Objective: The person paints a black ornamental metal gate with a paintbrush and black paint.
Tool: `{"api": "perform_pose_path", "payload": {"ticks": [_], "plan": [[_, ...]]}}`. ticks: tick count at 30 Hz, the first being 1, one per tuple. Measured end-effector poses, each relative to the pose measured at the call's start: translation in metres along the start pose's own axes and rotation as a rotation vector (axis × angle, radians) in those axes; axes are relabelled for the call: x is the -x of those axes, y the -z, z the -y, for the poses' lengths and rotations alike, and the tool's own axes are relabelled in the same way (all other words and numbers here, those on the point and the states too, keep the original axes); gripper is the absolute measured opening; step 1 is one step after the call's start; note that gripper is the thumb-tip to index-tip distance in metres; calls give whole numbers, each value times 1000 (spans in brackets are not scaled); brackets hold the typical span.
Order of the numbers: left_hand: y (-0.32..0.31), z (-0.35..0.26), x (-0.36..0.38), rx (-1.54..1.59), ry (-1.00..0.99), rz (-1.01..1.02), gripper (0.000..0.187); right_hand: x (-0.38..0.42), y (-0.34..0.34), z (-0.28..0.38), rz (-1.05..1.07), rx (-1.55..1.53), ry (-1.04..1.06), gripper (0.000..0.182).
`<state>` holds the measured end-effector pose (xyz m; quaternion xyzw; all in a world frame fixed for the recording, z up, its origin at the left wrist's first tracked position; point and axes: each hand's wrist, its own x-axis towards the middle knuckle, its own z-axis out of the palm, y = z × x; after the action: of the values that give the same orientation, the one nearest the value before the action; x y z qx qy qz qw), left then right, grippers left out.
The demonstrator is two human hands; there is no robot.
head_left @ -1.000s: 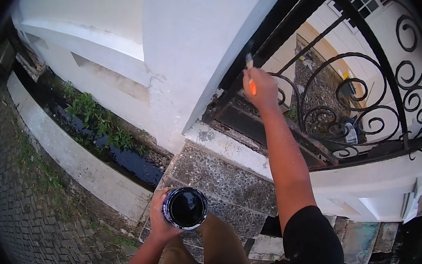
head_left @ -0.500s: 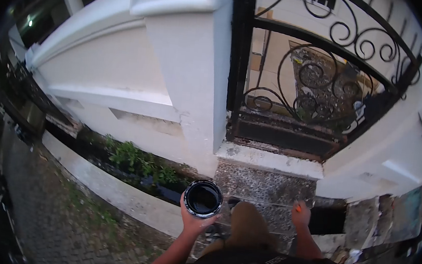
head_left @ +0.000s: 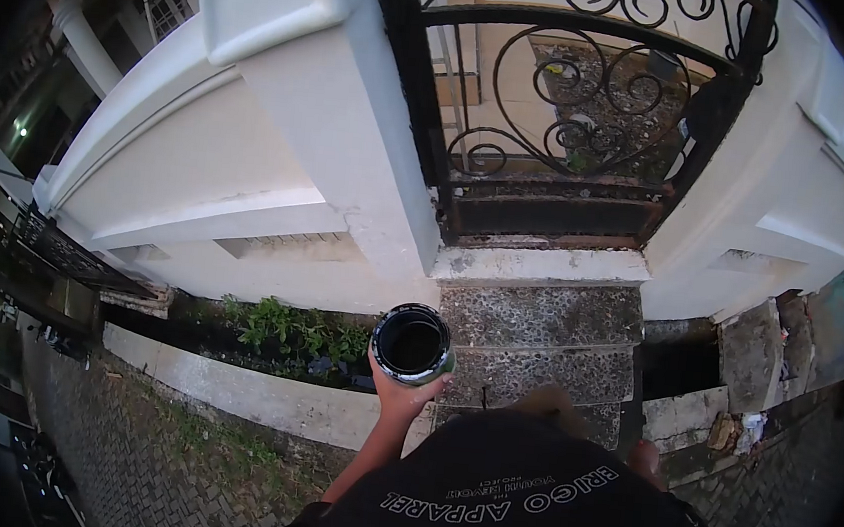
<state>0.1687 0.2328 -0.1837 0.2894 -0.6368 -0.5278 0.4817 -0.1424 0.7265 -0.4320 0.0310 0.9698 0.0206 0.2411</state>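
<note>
My left hand (head_left: 398, 394) is raised in front of my chest and grips a small round can (head_left: 413, 343) of black paint, open at the top. Only a sliver of my right hand (head_left: 644, 456) shows low beside my black shirt (head_left: 511, 502); what it holds is hidden. Ahead stands a black wrought-iron gate (head_left: 555, 125) with scrollwork, set between a white pillar (head_left: 314, 124) and a white wall (head_left: 779, 194). The can hangs over the near edge of the pebbled stone steps (head_left: 538, 319) leading up to the gate.
A gutter with green weeds (head_left: 296, 331) runs along the white wall's foot at left, bordered by a concrete kerb (head_left: 230, 392). A dark gap (head_left: 674, 361) opens right of the steps. Brick paving (head_left: 154, 461) lies below.
My right hand came down from the gate's frame to my side and is now almost hidden. The view has pulled back from the gate. The can stays in my left hand.
</note>
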Motion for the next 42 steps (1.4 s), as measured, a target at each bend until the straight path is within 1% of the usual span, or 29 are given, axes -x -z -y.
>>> {"api": "perform_pose_path", "payload": {"ticks": [2, 4, 6, 7, 9, 10, 11, 12, 13, 15, 17, 19, 21, 23, 25, 26, 27, 28, 30, 31, 33, 34, 35, 36, 37, 40, 41, 42], "plan": [[-7, 2, 0, -21, -2, -14, 111, -11, 22, 28, -6, -102, 68, 22], [-18, 8, -5, -19, -30, -17, 110, -7, 60, 69, -72, -176, 121, 20], [-33, 8, -11, -29, -34, -7, 109, -32, 68, 83, -239, -272, 247, 19], [-44, 5, -12, -12, -24, -17, 108, -34, 84, 90, -241, -277, 239, 19], [-59, 14, -13, -6, -34, -23, 107, -18, 122, 103, -505, -444, 484, 21], [-67, 18, -13, -2, -41, -37, 106, -16, 136, 102, -504, -446, 476, 21], [-77, 13, -14, -1, -36, -33, 106, -17, 150, 98, -487, -514, 509, 21], [-89, 6, -15, -3, -51, -7, 105, -22, 162, 96, -470, -577, 545, 20], [-100, 1, -16, -7, -62, 15, 104, -26, 172, 96, -465, -564, 545, 20], [-118, 8, -16, -52, -64, 24, 102, -31, 191, 98, -535, -903, 614, 19], [-147, -4, -11, -48, -69, 3, 101, -27, 232, 112, -501, -1032, 631, 19], [-175, -13, -10, -37, -45, 22, 104, -67, 245, 123, -355, -1213, 638, 19], [-191, -13, -9, -114, -46, 84, 110, -28, 324, 155, -190, -1334, 651, 20], [-211, -18, -8, -62, -62, 91, 113, 1, 379, 183, -228, -1478, 788, 20], [-224, -24, -6, -57, -110, 90, 112, 34, 423, 208, -136, -1604, 963, 18], [-228, -35, -10, -68, -113, 137, 110, 52, 441, 219, -32, -1654, 1114, 16], [-229, -37, -10, -67, -97, 118, 110, 71, 455, 231, 79, -1698, 1262, 14], [-229, -37, -9, -95, -119, 116, 110, 87, 463, 242, 96, -1678, 1264, 14], [-229, -37, -9, -119, -163, 95, 110, 116, 470, 265, 226, -1471, 1570, 9], [-225, -33, -10, -116, -153, 81, 110, 131, 468, 276, 239, -1456, 1572, 9], [-212, -27, -12, -159, -199, 96, 110, 159, 461, 299, 96, -1078, 1780, 6], [-204, -32, -13, -156, -194, 97, 108, 173, 456, 307, 106, -1064, 1785, 6], [-195, -29, -13, -151, -187, 84, 108, 187, 452, 316, 73, -919, 1828, 5], [-185, -27, -14, -204, -199, 91, 112, 199, 449, 325, 38, -772, 1868, 5], [-175, -24, -17, -256, -214, 97, 117, 209, 444, 333, 42, -757, 1878, 5], [-142, -24, -29, -272, -237, 74, 116, 231, 424, 360, 32, -691, 1810, 6], [-131, -25, -34, -268, -232, 68, 116, 237, 416, 372, 36, -682, 1812, 6], [-120, -25, -38, -291, -246, 58, 116, 242, 406, 384, -28, -594, 1870, 6]]}}
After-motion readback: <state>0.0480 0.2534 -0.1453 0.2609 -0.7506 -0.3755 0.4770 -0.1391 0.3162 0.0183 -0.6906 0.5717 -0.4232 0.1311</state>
